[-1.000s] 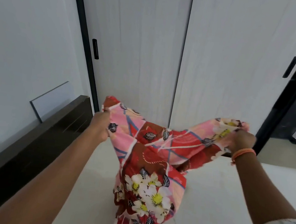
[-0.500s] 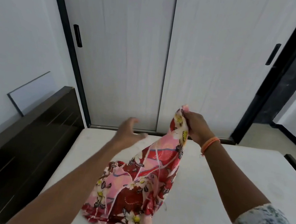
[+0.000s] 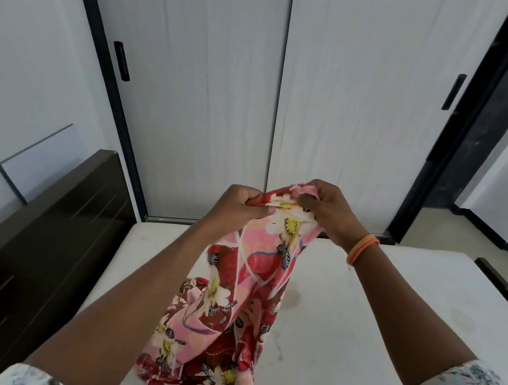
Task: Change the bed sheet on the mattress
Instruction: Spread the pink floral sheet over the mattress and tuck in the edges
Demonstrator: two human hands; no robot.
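Sheet (image 3: 235, 300) bottom cut off below frame

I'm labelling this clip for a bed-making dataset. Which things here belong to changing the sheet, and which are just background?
Part of the job:
floral sheet, bunched and hanging, its lower end on the mattress
bare white mattress
left hand and right hand, both gripping the sheet's top edge

Just there:
dark headboard
white sliding wardrobe doors
orange wristband

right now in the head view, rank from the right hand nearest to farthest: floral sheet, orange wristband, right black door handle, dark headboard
1. Red and pink floral bed sheet, gripped in the right hand.
2. Orange wristband, on its wrist.
3. Black door handle, up right.
4. Dark wooden headboard, far left.
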